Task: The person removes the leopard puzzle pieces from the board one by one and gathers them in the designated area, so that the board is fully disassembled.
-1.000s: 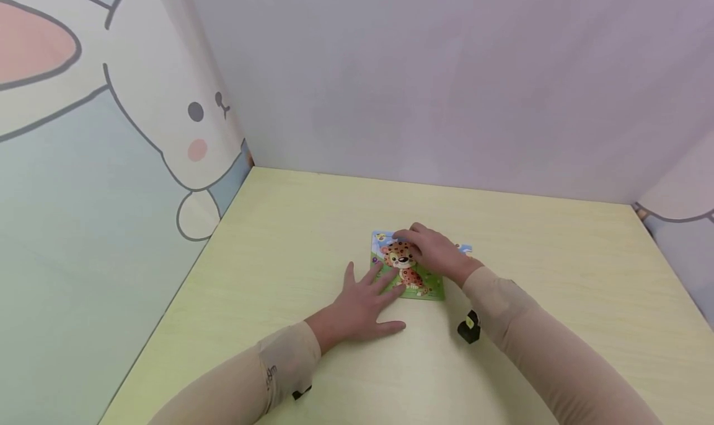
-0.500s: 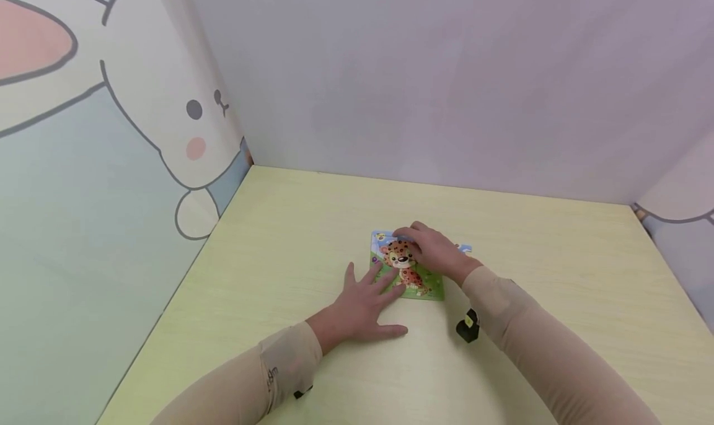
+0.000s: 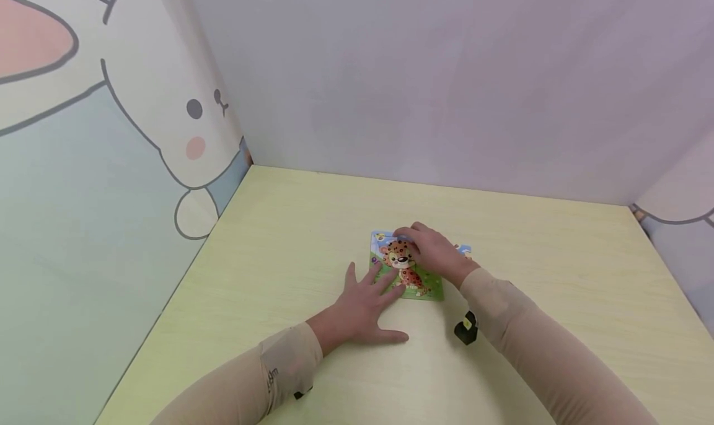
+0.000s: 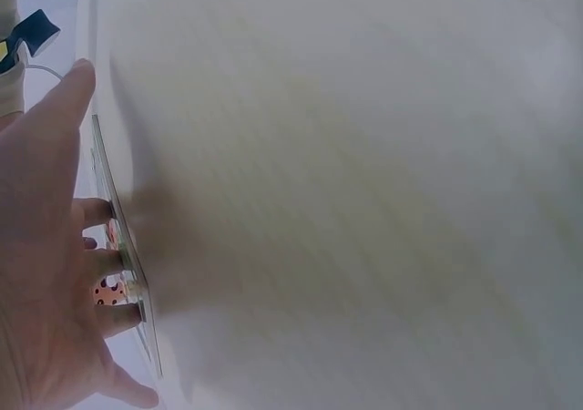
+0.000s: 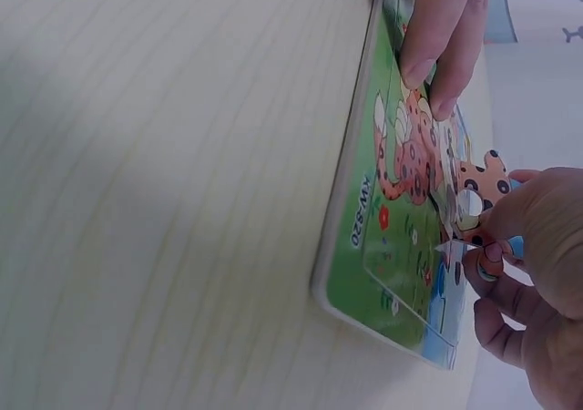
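- Head view: We see the puzzle board (image 3: 432, 292) lying flat on the pale surface (image 3: 312, 227), with the left hand (image 3: 361, 310) spread over its near left part and the right hand (image 3: 437, 250) bent over its upper right part.
- Head view, edges: We note a wide stretch of surface left of the board and in front of it. The far edge meets the back wall (image 3: 418, 84), well apart from both hands. A blue piece (image 3: 464, 249) shows just beyond the right wrist, so we would keep sideways moves on that side small.
- Left wrist view: We find three fingertips pressing on the board, seen almost edge-on, while the thumb and little finger reach outside it. This pressure should steady the board; we would hold it even and keep the fingers off the part being worked.
- Right wrist view: We see the thumb and fingers pinching a spotted piece (image 5: 487, 179) tilted above the board; whether its lower edge touches, we cannot tell. We judge it best to match the piece's outline to its neighbours, lower it level and press lightly without forcing.
- Right wrist view, edges: We see the board's rounded corner and green border, with surface beside them; the right hand works inside the opposite border.
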`<action>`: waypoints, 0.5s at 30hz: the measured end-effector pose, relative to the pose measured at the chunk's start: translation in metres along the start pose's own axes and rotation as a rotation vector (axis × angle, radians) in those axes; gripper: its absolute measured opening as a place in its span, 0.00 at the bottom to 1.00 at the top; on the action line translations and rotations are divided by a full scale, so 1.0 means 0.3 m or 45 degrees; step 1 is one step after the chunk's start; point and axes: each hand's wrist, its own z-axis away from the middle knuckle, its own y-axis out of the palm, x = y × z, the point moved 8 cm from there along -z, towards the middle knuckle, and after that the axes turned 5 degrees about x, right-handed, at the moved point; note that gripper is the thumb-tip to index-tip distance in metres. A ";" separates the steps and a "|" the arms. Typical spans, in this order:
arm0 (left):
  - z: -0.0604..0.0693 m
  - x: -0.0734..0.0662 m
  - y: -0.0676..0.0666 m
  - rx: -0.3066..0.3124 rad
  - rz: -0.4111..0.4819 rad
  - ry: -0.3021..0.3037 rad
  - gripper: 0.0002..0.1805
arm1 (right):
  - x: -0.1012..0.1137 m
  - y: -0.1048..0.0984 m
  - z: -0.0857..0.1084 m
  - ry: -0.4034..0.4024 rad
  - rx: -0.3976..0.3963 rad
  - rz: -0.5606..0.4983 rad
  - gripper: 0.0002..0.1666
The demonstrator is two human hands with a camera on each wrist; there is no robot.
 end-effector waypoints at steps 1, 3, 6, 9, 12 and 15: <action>0.001 -0.001 -0.001 0.001 -0.002 0.000 0.52 | 0.003 -0.001 0.000 -0.021 -0.007 0.012 0.20; 0.001 -0.001 -0.001 0.003 -0.003 -0.001 0.52 | 0.012 -0.005 0.002 -0.070 -0.022 0.046 0.19; 0.001 -0.002 0.000 0.012 0.005 -0.001 0.52 | 0.024 -0.007 0.005 -0.149 -0.033 0.114 0.17; 0.000 -0.001 0.001 0.013 0.010 -0.002 0.53 | 0.035 -0.010 0.010 -0.208 -0.034 0.152 0.16; 0.000 0.001 -0.001 0.008 0.008 -0.003 0.53 | 0.049 -0.017 0.015 -0.268 -0.039 0.171 0.16; 0.001 -0.001 -0.001 0.007 0.002 0.001 0.53 | 0.060 -0.025 0.024 -0.320 -0.051 0.167 0.16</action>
